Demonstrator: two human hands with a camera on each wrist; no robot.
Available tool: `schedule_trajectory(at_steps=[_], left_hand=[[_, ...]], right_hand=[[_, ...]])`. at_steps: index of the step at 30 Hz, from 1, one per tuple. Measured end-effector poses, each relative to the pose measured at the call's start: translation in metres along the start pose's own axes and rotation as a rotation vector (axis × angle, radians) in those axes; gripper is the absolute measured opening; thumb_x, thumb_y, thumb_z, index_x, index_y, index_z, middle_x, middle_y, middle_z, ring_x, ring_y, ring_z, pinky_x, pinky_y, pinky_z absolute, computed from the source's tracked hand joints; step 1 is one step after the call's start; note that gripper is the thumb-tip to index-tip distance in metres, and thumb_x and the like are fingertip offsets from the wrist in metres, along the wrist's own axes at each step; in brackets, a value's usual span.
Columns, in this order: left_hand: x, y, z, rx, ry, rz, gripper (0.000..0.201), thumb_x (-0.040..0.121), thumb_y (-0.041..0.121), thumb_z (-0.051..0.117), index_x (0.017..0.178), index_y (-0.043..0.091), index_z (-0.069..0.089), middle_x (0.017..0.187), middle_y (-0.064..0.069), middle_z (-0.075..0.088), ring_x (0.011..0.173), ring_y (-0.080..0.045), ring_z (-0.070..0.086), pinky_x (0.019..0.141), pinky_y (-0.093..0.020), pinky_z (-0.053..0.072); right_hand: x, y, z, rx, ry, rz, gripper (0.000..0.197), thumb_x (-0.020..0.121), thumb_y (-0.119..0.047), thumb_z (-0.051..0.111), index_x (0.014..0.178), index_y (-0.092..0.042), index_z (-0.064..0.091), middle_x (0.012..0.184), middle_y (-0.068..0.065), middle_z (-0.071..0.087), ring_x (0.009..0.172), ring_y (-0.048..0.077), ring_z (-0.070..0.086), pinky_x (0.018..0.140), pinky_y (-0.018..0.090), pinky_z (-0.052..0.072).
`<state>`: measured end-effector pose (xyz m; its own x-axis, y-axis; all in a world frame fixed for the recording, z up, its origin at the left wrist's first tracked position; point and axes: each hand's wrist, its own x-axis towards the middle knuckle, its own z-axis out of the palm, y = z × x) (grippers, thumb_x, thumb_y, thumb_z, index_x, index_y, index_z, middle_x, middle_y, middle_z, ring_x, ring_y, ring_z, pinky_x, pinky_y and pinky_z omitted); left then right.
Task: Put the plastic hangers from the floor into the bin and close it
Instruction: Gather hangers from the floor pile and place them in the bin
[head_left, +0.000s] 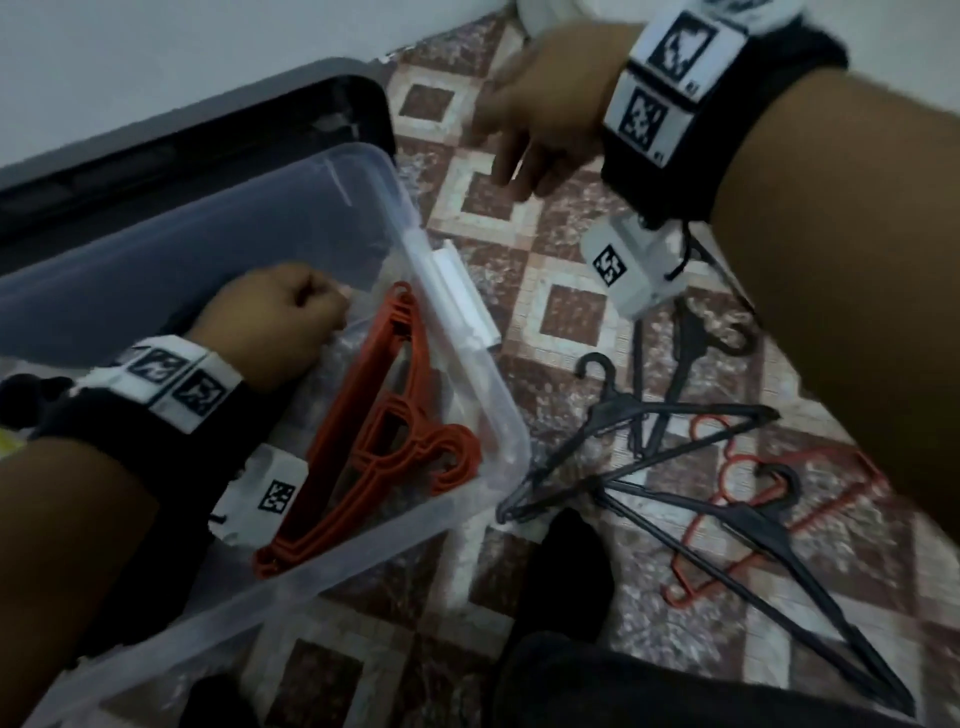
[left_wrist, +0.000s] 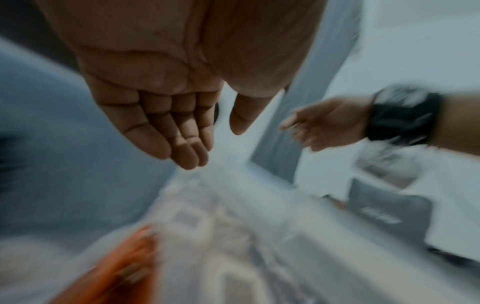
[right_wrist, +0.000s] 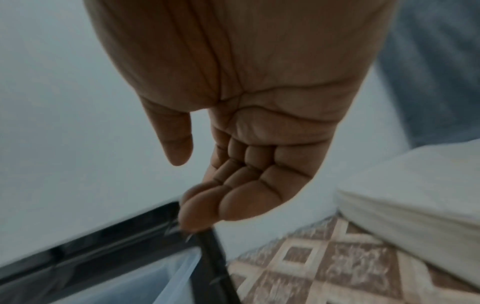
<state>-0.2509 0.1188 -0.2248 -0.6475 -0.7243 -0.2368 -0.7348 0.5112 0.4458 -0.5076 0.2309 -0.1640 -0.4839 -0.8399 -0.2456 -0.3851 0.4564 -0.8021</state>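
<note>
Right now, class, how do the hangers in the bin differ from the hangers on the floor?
The hangers in the bin are all orange, stacked neatly together; the hangers on the floor are mostly black with some orange-red, scattered and crossing. The first lot sits inside the clear bin, the second lies beside it on the tiles. Both lots look plastic, with hooks.

A white mattress lies on the patterned tile floor beside a white wall.

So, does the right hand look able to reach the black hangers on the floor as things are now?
Probably yes. The right hand is open and empty, raised over the tiles, and the black hangers lie uncovered on the floor just beside the bin.
</note>
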Motion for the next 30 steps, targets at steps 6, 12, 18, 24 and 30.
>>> schedule_trajectory(at_steps=[6, 12, 18, 24, 30], left_hand=[[-0.041, 0.140, 0.009, -0.058, 0.054, 0.379, 0.029, 0.097, 0.049, 0.046, 0.090, 0.027, 0.064, 0.077, 0.008, 0.068, 0.074, -0.012, 0.065, 0.069, -0.037, 0.053], [-0.039, 0.234, 0.089, -0.090, -0.063, 0.521, 0.023, 0.095, 0.042, 0.053, 0.090, 0.022, 0.064, 0.081, 0.002, 0.063, 0.075, -0.016, 0.056, 0.065, -0.027, 0.039], [-0.013, 0.238, 0.209, 0.253, -0.494, 0.298, 0.033, 0.096, 0.041, 0.052, 0.100, 0.010, 0.063, 0.092, -0.009, 0.065, 0.079, -0.026, 0.060, 0.064, -0.030, 0.046], [-0.003, 0.167, 0.289, 0.546, -0.616, 0.129, 0.049, 0.097, 0.032, 0.052, 0.139, 0.008, 0.048, 0.139, -0.014, 0.050, 0.122, -0.029, 0.053, 0.099, -0.035, 0.042], [-0.003, 0.132, 0.324, 0.635, -0.700, 0.073, 0.046, 0.099, 0.023, 0.051, 0.137, -0.002, 0.042, 0.130, -0.019, 0.051, 0.110, -0.031, 0.056, 0.088, -0.033, 0.047]], right_hand=[[-0.034, 0.052, -0.089, -0.009, 0.133, 0.090, 0.044, 0.098, -0.045, 0.049, 0.124, -0.012, 0.060, 0.113, 0.015, 0.066, 0.086, 0.023, 0.062, 0.091, 0.041, 0.056], [-0.107, 0.170, -0.102, -0.257, 0.100, 0.241, 0.026, 0.093, -0.034, 0.057, 0.085, -0.014, 0.070, 0.080, 0.005, 0.075, 0.068, 0.020, 0.072, 0.069, 0.035, 0.060], [-0.176, 0.305, -0.057, -0.516, -0.079, 0.615, 0.032, 0.090, -0.041, 0.062, 0.102, -0.014, 0.073, 0.104, 0.010, 0.071, 0.095, 0.029, 0.066, 0.084, 0.029, 0.051], [-0.224, 0.380, -0.006, -0.487, -0.053, 0.801, 0.047, 0.078, -0.046, 0.069, 0.117, -0.021, 0.058, 0.123, 0.010, 0.058, 0.107, 0.032, 0.061, 0.091, 0.035, 0.048], [-0.225, 0.411, 0.022, -0.368, 0.118, 0.847, 0.038, 0.092, -0.029, 0.055, 0.127, -0.014, 0.053, 0.125, 0.016, 0.054, 0.109, 0.037, 0.059, 0.093, 0.041, 0.051]])
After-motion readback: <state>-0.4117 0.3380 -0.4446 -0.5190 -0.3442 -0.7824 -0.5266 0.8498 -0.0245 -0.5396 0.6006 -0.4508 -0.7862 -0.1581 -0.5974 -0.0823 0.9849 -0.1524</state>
